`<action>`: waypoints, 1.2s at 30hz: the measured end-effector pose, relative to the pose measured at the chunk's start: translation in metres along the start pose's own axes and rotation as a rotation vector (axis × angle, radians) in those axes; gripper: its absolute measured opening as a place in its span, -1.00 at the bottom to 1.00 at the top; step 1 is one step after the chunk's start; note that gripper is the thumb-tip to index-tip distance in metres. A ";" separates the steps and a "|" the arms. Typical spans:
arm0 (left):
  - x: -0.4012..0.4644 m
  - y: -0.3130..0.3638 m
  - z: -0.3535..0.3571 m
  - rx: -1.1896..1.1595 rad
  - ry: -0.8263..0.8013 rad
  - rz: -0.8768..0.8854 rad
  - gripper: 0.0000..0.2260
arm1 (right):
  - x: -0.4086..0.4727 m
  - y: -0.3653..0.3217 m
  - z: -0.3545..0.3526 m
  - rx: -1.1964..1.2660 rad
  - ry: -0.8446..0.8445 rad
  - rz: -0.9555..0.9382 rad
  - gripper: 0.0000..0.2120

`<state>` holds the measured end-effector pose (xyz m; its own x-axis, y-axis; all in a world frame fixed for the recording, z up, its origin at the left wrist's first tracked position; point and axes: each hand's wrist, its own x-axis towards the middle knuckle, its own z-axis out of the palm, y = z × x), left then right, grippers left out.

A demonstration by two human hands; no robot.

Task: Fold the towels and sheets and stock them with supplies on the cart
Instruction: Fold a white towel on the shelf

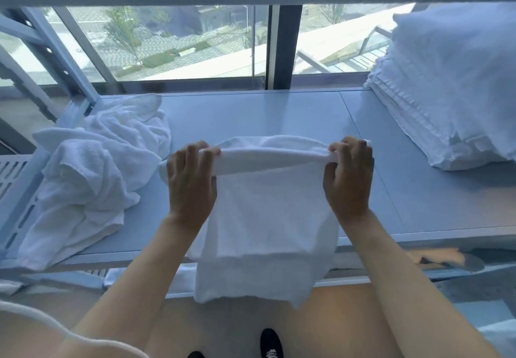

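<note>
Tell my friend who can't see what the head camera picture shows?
Two hands, left and right, hold up a white towel over a shelf. Crumpled towels lie left; a folded stack sits right.

The scene is lit brightly by daylight from the window (pixel 167 42) beyond the grip. A pale sheen is cast on the surface (pixel 279 115) there, and white cloth is nearly blown out. Straight lines are bowed toward the edges by the wide lens. Slight softness is seen throughout.
</note>
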<state>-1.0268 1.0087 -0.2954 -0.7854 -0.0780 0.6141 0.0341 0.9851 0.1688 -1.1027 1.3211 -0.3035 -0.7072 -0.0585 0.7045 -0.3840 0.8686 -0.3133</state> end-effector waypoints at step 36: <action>-0.108 0.040 0.062 0.027 -0.650 -0.231 -0.40 | -0.051 0.043 0.014 -0.055 -0.179 0.100 -0.66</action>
<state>-0.9787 1.0659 -0.4033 -0.9821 -0.1867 -0.0237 -0.1874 0.9585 0.2149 -1.0916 1.3544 -0.3617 -0.8364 -0.0532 0.5456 -0.2773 0.8996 -0.3374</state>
